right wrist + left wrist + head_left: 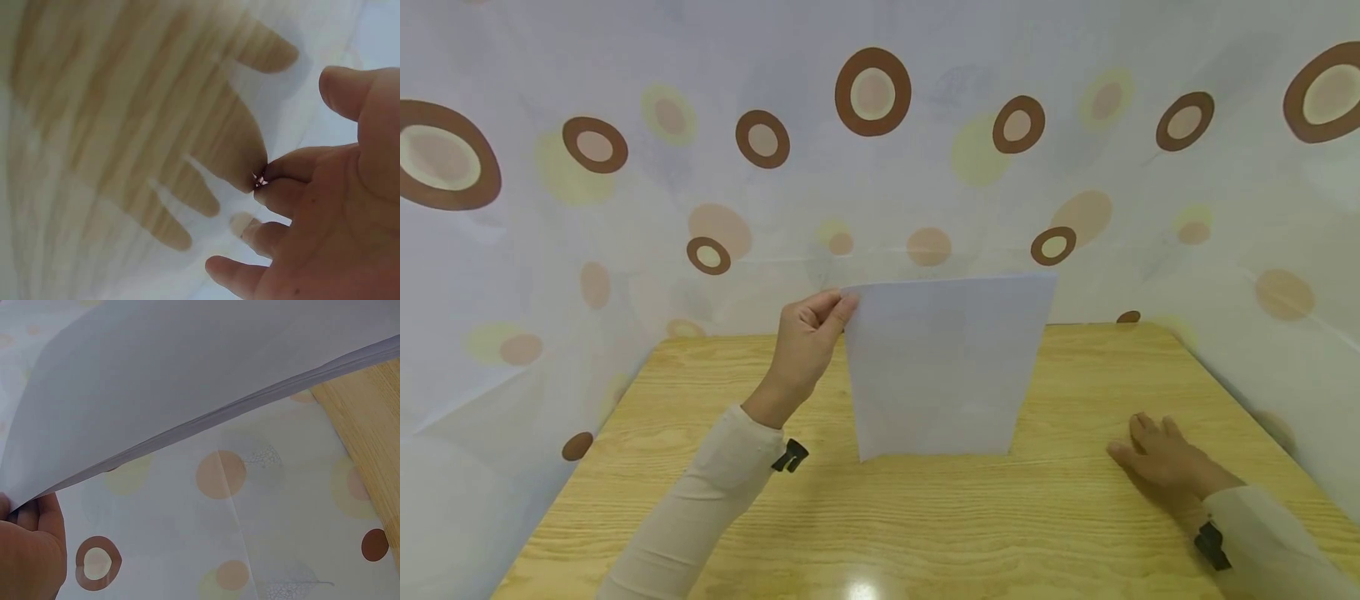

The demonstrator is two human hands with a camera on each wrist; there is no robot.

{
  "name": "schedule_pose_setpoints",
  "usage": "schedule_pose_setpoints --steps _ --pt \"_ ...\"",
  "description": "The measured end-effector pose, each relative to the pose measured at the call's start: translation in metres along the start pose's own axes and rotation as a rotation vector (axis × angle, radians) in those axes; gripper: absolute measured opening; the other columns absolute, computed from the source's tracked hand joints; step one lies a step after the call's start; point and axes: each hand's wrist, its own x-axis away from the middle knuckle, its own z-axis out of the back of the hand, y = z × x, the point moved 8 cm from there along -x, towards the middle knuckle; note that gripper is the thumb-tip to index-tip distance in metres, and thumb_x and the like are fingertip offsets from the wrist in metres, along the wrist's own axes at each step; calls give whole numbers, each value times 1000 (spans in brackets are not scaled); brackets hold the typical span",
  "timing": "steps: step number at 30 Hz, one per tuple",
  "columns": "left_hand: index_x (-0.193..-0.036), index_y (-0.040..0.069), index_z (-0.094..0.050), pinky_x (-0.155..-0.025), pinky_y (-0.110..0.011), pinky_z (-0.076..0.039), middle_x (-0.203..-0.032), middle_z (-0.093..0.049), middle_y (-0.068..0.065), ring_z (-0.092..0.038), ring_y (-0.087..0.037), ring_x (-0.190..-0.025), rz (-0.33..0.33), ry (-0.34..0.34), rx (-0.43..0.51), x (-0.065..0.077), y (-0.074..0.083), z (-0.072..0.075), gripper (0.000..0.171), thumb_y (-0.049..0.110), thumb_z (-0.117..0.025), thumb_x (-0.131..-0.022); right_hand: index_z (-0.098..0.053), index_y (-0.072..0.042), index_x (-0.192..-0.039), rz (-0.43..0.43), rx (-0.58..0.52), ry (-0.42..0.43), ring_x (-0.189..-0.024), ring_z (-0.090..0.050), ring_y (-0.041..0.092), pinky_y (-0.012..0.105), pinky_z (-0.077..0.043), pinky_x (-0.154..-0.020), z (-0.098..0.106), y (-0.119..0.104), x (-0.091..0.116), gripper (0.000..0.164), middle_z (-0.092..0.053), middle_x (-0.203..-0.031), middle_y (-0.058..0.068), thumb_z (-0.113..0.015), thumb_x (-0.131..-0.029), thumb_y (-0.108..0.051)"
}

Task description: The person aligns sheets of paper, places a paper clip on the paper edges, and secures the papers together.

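The white rectangular paper (947, 367) is plain; the yellow wooden counter (940, 517) has streaky grain; the pale sheet backdrop (808, 58) is brown-ringed, spotted peach and yellow.

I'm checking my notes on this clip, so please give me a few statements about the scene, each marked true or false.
1. The left hand pinches the paper near an upper corner. True.
2. The backdrop is plain. False: it bears rings and spots.
3. The table shows wood grain. True.
4. The paper lies flat on the table. False: it is held upright.
5. The right hand holds nothing. True.
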Motion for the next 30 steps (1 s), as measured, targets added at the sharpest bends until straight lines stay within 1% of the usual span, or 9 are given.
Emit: schedule_pose_setpoints --steps 2,4,9,13,16,18,23,27,30 --pt "-85 -10 -63 -52 -23 -33 -55 -47 1 -40 -10 -53 -5 2 1 -1 1 0 27 13 -56 -98 -10 29 -135 14 1 1 -121 12 73 82 2 -89 -2 -7 2 86 -1 -140 52 -45 -100 -42" --pt "-85 -10 -63 -52 -23 -34 -55 -47 1 -40 -9 -54 -7 6 3 -1 1 0 27 12 -56 -98 -13 27 -136 32 6 1 -123 9 72 82 1 -89 -6 -15 4 86 -3 -142 50 -47 -100 -42" --pt "-87 -10 -64 -55 -21 -38 -57 -50 0 -44 -9 -56 9 5 6 1 0 -1 26 12 -56 -98 -19 23 -139 80 54 -2 -127 -3 69 83 -9 -88 -20 -38 13 81 -12 -145 44 -50 -98 -41" --pt "-88 -11 -63 -58 -21 -40 -59 -52 0 -46 -9 -58 8 -3 6 1 -1 -1 26 12 -55 -98 -25 22 -137 152 89 -9 -126 -9 70 84 -16 -84 -30 -59 20 76 -18 -145 42 -51 -98 -37" --pt "-85 -11 -63 -56 -21 -38 -58 -51 3 -43 -9 -56 -3 -2 1 0 0 -1 27 12 -56 -98 -29 22 -136 203 105 -12 -126 -10 71 83 -17 -85 -35 -74 24 72 -20 -144 42 -52 -98 -35" --pt "-85 -10 -63 -55 -21 -37 -58 -52 3 -43 -9 -56 -7 -2 -2 0 0 0 27 12 -56 -98 -29 21 -137 215 122 -23 -127 -10 69 82 -18 -86 -39 -81 26 72 -21 -145 41 -52 -98 -36" --pt "-89 -11 -65 -57 -21 -41 -63 -58 2 -49 -10 -59 0 -5 -5 0 0 -1 26 13 -56 -98 -30 17 -139 241 157 -47 -128 -12 68 82 -21 -86 -49 -93 32 72 -24 -147 37 -51 -98 -39" --pt "-91 -11 -65 -59 -20 -44 -64 -60 3 -52 -8 -61 5 0 -7 1 0 -1 26 13 -56 -98 -33 12 -141 251 164 -39 -127 -14 68 80 -24 -87 -48 -102 36 71 -28 -147 35 -51 -98 -42" --pt "-93 -11 -66 -61 -20 -46 -66 -63 3 -55 -8 -62 8 4 -2 1 1 -1 26 12 -56 -98 -36 13 -140 251 127 25 -128 -20 65 77 -26 -91 -37 -108 36 69 -33 -143 36 -53 -98 -40"
